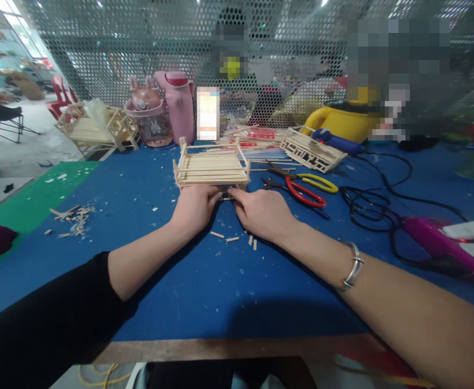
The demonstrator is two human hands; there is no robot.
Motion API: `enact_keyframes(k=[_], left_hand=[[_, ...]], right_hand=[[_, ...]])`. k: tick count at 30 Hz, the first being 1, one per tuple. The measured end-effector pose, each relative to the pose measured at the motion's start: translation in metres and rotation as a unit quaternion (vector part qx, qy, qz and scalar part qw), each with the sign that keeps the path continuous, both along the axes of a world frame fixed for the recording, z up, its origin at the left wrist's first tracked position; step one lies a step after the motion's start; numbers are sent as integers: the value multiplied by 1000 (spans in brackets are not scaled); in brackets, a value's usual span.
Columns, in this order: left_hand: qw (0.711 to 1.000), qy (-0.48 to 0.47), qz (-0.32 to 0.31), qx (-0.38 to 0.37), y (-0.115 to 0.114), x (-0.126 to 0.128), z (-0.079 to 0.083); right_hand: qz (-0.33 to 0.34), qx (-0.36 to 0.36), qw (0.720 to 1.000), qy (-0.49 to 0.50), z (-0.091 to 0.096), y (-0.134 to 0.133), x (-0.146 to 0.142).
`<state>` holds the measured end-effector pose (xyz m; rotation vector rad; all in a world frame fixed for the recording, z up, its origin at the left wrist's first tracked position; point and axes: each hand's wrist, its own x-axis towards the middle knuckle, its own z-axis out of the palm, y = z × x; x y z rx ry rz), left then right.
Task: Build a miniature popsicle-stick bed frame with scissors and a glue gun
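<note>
A small model built of pale wooden sticks (212, 166), shaped like a miniature bed or bench with corner posts, stands upright on the blue table mat. My left hand (194, 209) is closed at its lower front edge, thumb and fingertips pressed together there. From the other side my right hand (263, 213), with a silver bangle on its wrist, pinches the same front edge. The fingertips nearly meet at a low crosspiece (226, 198). What exactly lies between them is partly hidden. Short stick offcuts (232, 239) lie on the mat just in front of the hands.
Right of the model lie red-handled pliers (305, 193), yellow-handled scissors (322, 182) and a purple glue gun (447, 240) with coiled black cable. Behind stand a pink bottle (180, 111), a lit phone (208, 114), another stick model (313, 151) and a yellow pot (346, 127). Scraps (75, 219) lie left.
</note>
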<state>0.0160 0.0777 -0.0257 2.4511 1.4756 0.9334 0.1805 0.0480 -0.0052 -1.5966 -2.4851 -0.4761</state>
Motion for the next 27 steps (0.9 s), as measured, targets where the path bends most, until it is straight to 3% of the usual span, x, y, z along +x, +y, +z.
enact_keyframes(k=[7, 11, 13, 14, 17, 20, 22, 24, 27], left_hand=[[1000, -13, 8, 1, -2, 1, 1], [999, -41, 18, 5, -4, 1, 2], [999, -45, 18, 2, -6, 1, 2], [999, -45, 17, 2, -8, 1, 3], [1000, -15, 11, 24, -20, -3, 7], [995, 27, -6, 92, -37, -13, 17], [990, -7, -16, 143, -47, -23, 25], [976, -63, -6, 206, -51, -34, 33], [956, -156, 84, 234, -47, -47, 42]], right_hand=[[21, 28, 999, 7, -3, -1, 2], [120, 124, 981, 93, 21, -16, 8], [133, 194, 960, 154, 40, -16, 22], [108, 228, 949, 187, 48, -12, 33], [-52, 313, 910, 265, 60, 18, 79], [-197, 282, 920, 186, 53, 55, 132], [-282, 217, 925, 130, 45, 72, 158], [-297, 180, 932, 105, 38, 80, 174], [-293, 151, 939, 96, 40, 84, 183]])
